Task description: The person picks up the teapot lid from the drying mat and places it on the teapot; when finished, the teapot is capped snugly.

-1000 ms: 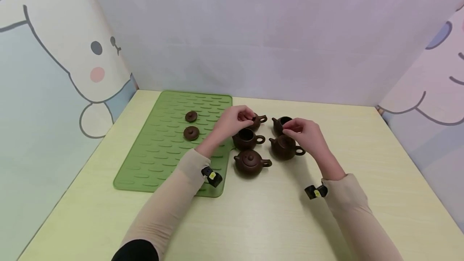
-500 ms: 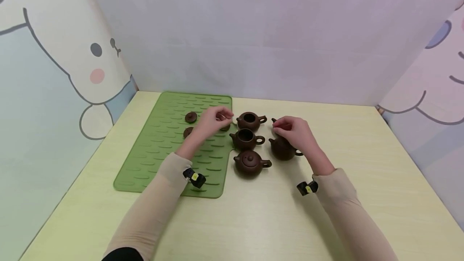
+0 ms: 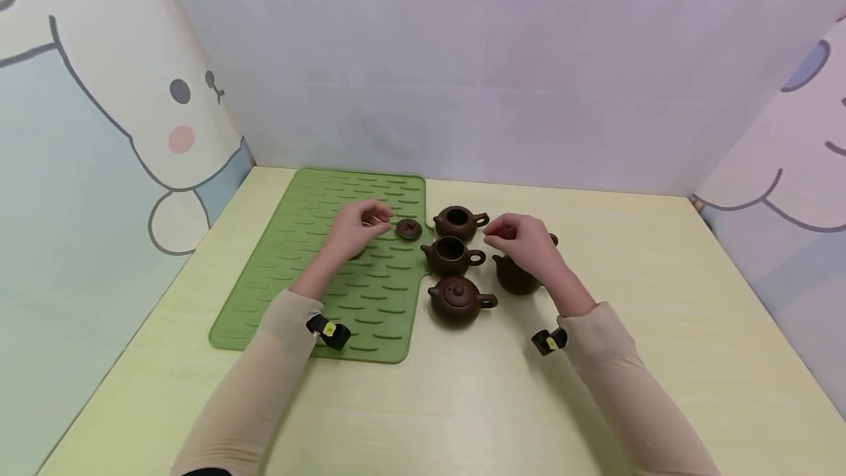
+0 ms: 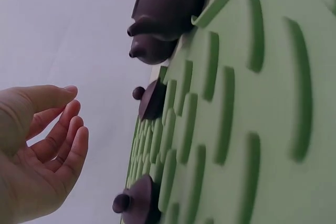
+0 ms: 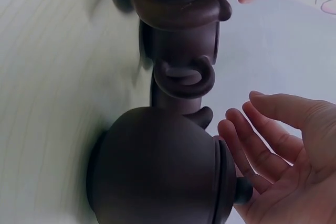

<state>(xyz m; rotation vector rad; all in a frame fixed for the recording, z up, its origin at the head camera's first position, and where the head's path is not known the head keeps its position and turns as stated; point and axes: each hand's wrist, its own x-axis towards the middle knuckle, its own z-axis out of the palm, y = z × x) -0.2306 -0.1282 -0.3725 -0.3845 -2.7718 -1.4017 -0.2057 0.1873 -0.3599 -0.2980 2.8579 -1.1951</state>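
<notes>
My left hand (image 3: 357,230) hovers over the green mat, its fingers loosely bent and holding nothing. Just right of it lies a small dark brown teapot lid (image 3: 408,229); another lid (image 4: 142,200) shows low in the left wrist view. My right hand (image 3: 529,244) is above the right-hand teapots, thumb and fingers apart in the right wrist view. Beneath it stands a lidded teapot (image 5: 163,166), partly hidden in the head view. To its left are two lidless teapots, the back one (image 3: 456,222) and the middle one (image 3: 449,255), and a lidded teapot (image 3: 456,301) in front.
The ridged green mat (image 3: 370,314) covers the left part of the pale wooden table (image 3: 423,417). A teapot handle (image 3: 554,239) pokes out behind my right hand. A plain wall sheet (image 3: 476,94) closes off the back, with cartoon-printed panels on both sides.
My left hand has moved left, away from the back teapot and over the mat, uncovering a lid near the mat's right edge. My right hand has shifted a little left.
</notes>
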